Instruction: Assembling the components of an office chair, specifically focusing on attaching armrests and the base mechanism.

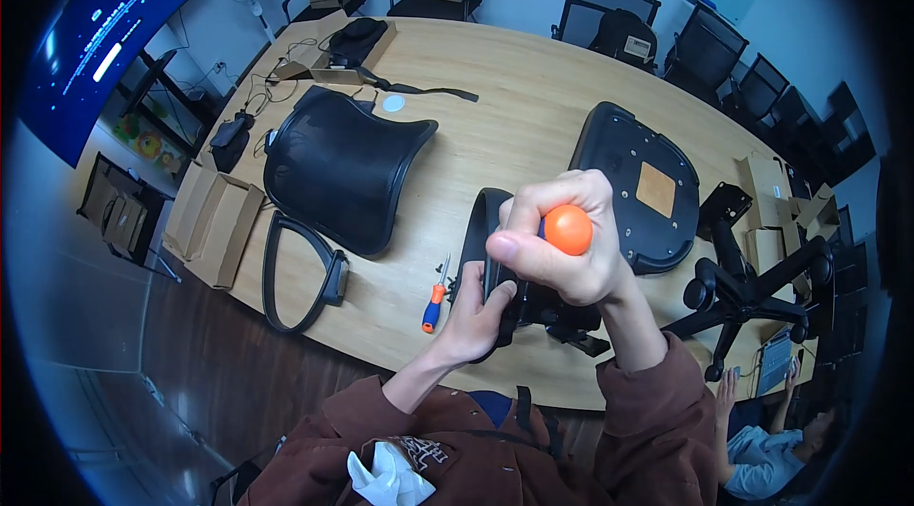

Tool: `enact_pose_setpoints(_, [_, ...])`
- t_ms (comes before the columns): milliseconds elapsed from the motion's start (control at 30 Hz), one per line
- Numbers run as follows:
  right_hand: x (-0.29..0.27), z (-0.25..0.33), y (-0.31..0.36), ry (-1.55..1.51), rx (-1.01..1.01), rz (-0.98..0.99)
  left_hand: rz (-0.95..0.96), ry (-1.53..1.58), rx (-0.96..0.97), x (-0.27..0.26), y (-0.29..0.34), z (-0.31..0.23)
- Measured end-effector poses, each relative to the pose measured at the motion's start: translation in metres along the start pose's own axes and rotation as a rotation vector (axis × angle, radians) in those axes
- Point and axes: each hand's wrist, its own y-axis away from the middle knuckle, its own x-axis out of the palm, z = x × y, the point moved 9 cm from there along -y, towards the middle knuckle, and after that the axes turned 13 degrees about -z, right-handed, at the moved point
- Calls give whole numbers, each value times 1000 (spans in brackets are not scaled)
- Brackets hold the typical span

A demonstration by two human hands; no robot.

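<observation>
My right hand [571,244] is closed in a fist round an upright screwdriver, whose round orange handle end [568,230] faces up; its shaft is hidden below the fist. My left hand [478,316] grips the side of a black chair armrest [482,225], fingers on its left and thumb on top. A dark bracket or mechanism [562,311] lies under my right hand, partly covered. Left of my left hand, a second screwdriver [435,301] with an orange and blue handle lies beside some small dark screws. The black seat [652,192] lies underside up behind my right hand.
A black mesh backrest [338,168] and a looped armrest [276,282] lie at left, beside an open cardboard box [211,225]. A wheeled chair base [738,292] stands at right. A co-worker [766,454] sits lower right, hands by a laptop [776,363].
</observation>
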Motion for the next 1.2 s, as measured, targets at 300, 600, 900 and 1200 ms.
enact_pose_setpoints(300, [-11,1,12,9,4,-357,-41,-81,106,0,7,-30])
enact_pose_setpoints(600, [-15,7,11,39,-48,-366,-8,-202,69,-2,3,-2])
enact_pose_setpoints(900, [-70,98,-12,17,-334,-360,-141,42,-71,-26,-6,-23])
enact_pose_setpoints(1200, [-166,-149,44,759,289,-472,-197,262,-72,-88,-15,-56])
